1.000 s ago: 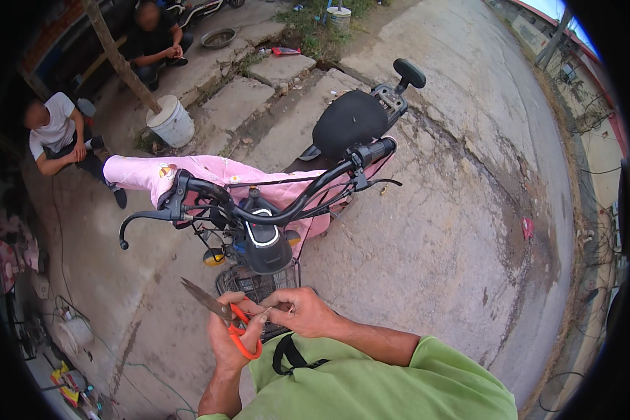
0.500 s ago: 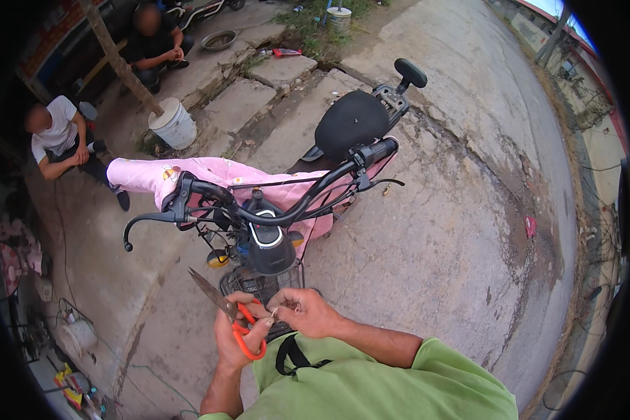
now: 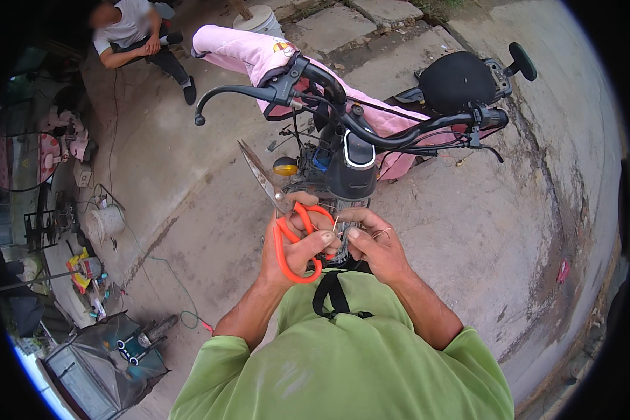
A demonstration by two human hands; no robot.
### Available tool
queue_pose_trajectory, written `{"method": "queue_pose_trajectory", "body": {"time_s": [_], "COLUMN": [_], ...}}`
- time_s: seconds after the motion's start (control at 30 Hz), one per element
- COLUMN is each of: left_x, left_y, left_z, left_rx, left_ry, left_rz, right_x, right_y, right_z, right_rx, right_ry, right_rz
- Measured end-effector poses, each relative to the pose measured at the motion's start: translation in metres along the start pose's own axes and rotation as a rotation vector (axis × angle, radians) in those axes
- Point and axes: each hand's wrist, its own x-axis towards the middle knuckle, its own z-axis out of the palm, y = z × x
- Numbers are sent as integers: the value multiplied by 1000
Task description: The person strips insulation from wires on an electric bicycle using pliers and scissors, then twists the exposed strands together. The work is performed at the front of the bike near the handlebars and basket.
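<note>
Orange-handled scissors (image 3: 281, 253) lie in my left hand (image 3: 302, 241), its fingers closed around the handles. Their worn metal blades point up and away to the left, nearly together. My right hand (image 3: 379, 252) is pinched, with a thin pale wire or cord (image 3: 383, 232) looping by its fingers. A short light strand (image 3: 336, 224) shows between the two hands, close to the left thumb; which hand grips it is hard to tell. Just beyond the hands stands a scooter, showing its black handlebar (image 3: 399, 138), dark front housing (image 3: 351, 178) and pink quilted cover (image 3: 248, 52).
A person in a white shirt (image 3: 129, 24) sits at the far left, near a white bucket (image 3: 260, 21). Cables (image 3: 164, 269), a second pale bucket (image 3: 106, 222) and a covered three-wheeler (image 3: 94, 367) are at left. The scooter has a black seat (image 3: 457, 80) and projecting brake levers.
My view has turned downward and left, so the scooter appears higher and further right. A second seated person has left the picture. My hands remain close together, still with scissors and thin strand.
</note>
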Motion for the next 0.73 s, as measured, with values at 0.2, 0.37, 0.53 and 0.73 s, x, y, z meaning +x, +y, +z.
{"method": "queue_pose_trajectory", "body": {"time_s": [0.2, 0.37, 0.53, 0.73], "left_x": [-3, -4, -8, -19], "left_y": [5, 6, 10, 11], "left_z": [2, 5, 11, -22], "left_rx": [-45, -14, 67, 150], "left_ry": [23, 48, 85, 70], "left_rz": [54, 92, 84, -26], "right_x": [-4, -6, -3, -3], "right_y": [14, 18, 17, 3], "right_z": [5, 3, 10, 7], "right_rx": [48, -35, -79, -25], "right_ry": [7, -10, 54, 143], "right_rz": [-55, -119, -239, -226]}}
